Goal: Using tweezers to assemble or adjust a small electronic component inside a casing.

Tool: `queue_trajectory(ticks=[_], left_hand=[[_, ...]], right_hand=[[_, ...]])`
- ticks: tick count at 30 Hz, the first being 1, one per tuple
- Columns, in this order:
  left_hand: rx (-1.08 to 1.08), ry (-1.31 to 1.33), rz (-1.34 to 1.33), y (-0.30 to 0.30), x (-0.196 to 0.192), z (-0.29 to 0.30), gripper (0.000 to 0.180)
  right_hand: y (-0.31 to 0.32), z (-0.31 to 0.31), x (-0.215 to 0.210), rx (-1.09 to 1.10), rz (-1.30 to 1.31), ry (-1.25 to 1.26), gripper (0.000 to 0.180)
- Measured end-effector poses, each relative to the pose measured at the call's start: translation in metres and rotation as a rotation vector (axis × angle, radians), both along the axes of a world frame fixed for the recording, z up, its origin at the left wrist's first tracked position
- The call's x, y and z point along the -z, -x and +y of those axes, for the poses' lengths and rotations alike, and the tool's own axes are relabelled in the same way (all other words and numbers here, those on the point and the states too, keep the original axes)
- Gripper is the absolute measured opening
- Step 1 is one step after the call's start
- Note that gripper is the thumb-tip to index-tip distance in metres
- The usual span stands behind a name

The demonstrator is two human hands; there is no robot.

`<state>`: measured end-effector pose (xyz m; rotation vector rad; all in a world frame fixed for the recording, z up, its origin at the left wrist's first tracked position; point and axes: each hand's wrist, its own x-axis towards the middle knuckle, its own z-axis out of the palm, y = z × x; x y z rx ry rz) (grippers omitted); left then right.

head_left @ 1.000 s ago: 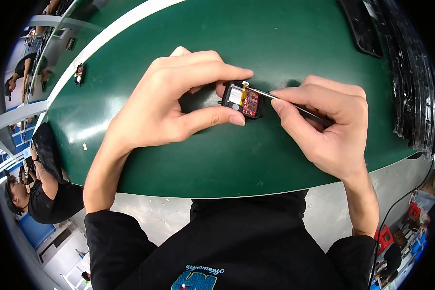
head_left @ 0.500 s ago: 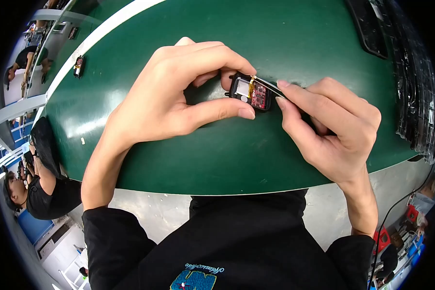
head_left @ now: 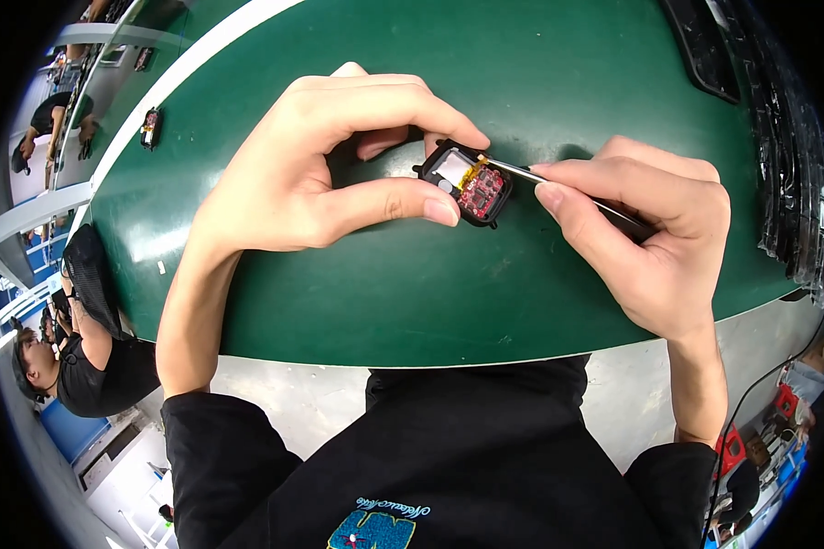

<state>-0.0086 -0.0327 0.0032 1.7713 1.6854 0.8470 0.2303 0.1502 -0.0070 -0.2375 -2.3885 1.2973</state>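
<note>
Partly hidden: tweezers (head_left: 558, 183) in right hand (head_left: 650, 238); left hand (head_left: 320, 165) pinches module (head_left: 467, 183).

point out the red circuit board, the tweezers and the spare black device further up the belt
red circuit board (head_left: 483, 189), head view, middle of the board
tweezers (head_left: 522, 170), head view, bare shaft near the tip
spare black device (head_left: 150, 127), head view, its centre

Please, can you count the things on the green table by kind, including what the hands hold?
Small open black devices: 2, one in the left hand with a red circuit board, one far left on the table
Tweezers: 1, in the right hand
Total: 3
</note>
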Motion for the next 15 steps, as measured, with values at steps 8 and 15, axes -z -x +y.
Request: queue_trajectory(ticks=[8, 15], left_hand=[[-0.003, -0.007, 0.041, -0.0041, 0.0001, 0.0007, 0.057], [0.048, -0.100, 0.103, -0.0059, 0.0015, 0.0010, 0.052]], right_hand=[[0.0020, -0.0005, 0.0014, -0.020, -0.033, -0.002, 0.015], [0.0018, -0.0031, 0.0059, -0.014, 0.007, -0.007, 0.015]])
